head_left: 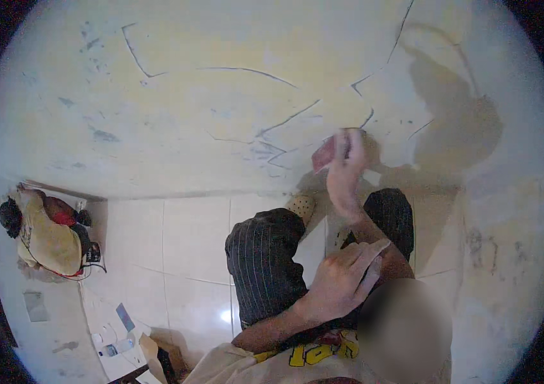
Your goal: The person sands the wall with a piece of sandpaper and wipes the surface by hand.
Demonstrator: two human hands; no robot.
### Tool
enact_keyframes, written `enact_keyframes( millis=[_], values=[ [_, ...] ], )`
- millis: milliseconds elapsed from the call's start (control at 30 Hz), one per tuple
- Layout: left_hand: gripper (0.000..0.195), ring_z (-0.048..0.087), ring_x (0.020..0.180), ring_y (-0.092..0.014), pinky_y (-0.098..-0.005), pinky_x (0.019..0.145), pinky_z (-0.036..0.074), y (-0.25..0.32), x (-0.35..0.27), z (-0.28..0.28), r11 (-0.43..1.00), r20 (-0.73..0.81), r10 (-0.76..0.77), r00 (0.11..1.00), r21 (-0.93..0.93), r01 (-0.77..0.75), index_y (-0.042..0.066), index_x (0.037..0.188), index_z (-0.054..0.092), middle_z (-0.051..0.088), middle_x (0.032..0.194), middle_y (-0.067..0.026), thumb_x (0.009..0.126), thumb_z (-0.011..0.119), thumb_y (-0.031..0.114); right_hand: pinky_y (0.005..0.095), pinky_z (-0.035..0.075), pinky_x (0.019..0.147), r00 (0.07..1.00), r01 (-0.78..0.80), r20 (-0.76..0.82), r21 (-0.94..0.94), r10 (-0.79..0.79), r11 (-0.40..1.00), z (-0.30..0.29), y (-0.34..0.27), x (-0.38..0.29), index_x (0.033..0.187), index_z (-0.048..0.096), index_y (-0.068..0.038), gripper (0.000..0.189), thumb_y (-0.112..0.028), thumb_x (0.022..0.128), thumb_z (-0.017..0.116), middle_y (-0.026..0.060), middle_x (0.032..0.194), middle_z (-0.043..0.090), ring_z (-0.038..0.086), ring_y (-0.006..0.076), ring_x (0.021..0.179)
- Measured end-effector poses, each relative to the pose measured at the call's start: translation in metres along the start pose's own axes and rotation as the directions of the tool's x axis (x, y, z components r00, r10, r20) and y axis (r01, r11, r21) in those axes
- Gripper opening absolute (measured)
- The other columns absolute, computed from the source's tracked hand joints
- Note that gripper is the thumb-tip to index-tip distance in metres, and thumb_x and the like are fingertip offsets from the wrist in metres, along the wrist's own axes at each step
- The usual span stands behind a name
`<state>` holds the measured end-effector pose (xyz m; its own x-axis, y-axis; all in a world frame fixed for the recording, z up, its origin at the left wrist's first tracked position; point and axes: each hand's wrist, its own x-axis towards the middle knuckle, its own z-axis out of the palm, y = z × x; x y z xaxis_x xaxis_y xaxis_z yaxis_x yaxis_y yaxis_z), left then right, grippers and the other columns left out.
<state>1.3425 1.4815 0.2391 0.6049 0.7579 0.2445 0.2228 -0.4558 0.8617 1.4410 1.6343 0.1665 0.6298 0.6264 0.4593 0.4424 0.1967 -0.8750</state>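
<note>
My right hand [349, 151] is blurred and holds a reddish sheet [325, 155], possibly sandpaper, flat against the pale wall [233, 110]. Several dark, thin lines run across the wall around it. Below, my left hand [341, 283] lies close to my right forearm, its fingers pointing up and right. Whether it touches the forearm or has something between its fingers, I cannot tell.
Another person in a pale shirt crouches in the far-left corner, near a cable. Lower left on the tiled floor [195, 240] are a plastic bottle [121, 346], a blue rectangular piece [125, 317] and an open cardboard box [154, 357]. My bent knees are below the wall.
</note>
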Motion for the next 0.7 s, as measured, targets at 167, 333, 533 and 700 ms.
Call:
enact_keyframes(
  millis=[167,333,533,700],
  values=[
    [0.036,0.064,0.086,-0.036,-0.0409,0.074,0.053,-0.001,0.001,0.0,1.0,-0.006,-0.02,1.0,0.019,0.02,0.007,0.125,0.053,0.063,0.094,-0.02,0.089,0.056,0.008,0.0257,0.046,0.054,0.964,-0.252,0.144,0.201,0.226,0.947,-0.015,-0.005,-0.003,0.085,0.053,-0.002,0.025,-0.021,0.1,0.048,0.0018,0.07,0.05,0.051,0.0069,0.067],
    [0.032,0.065,0.082,-0.034,-0.0377,0.073,0.054,0.006,0.006,-0.008,0.999,-0.061,-0.046,0.997,0.015,0.047,0.006,0.121,0.056,0.064,0.092,-0.0187,0.089,0.056,0.006,0.0341,0.048,0.068,0.897,-0.13,0.432,0.057,0.093,0.99,-0.026,-0.03,-0.023,0.091,0.056,0.003,0.023,-0.019,0.096,0.053,0.0087,0.073,0.06,0.057,0.0169,0.066],
    [0.028,0.062,0.077,-0.031,-0.0361,0.069,0.052,0.0,0.011,-0.008,0.999,-0.327,0.045,0.944,0.006,-0.046,0.002,0.113,0.06,0.062,0.09,-0.0153,0.086,0.058,0.001,0.0316,0.048,0.07,0.484,0.139,0.874,-0.028,-0.043,0.99,-0.046,-0.015,-0.009,0.091,0.06,0.005,0.029,-0.024,0.091,0.061,0.0138,0.079,0.065,0.058,0.0172,0.071],
    [0.037,0.053,0.094,-0.037,-0.0444,0.079,0.045,0.005,0.016,-0.014,0.969,-0.339,0.158,0.927,0.235,-0.079,0.002,0.116,0.057,0.056,0.104,-0.0158,0.079,0.062,0.004,0.03,0.049,0.073,0.639,0.013,0.768,0.044,-0.042,0.999,-0.062,-0.033,0.013,0.096,0.063,0.003,0.029,-0.024,0.087,0.067,0.0113,0.08,0.065,0.059,0.0149,0.076]
  ],
)
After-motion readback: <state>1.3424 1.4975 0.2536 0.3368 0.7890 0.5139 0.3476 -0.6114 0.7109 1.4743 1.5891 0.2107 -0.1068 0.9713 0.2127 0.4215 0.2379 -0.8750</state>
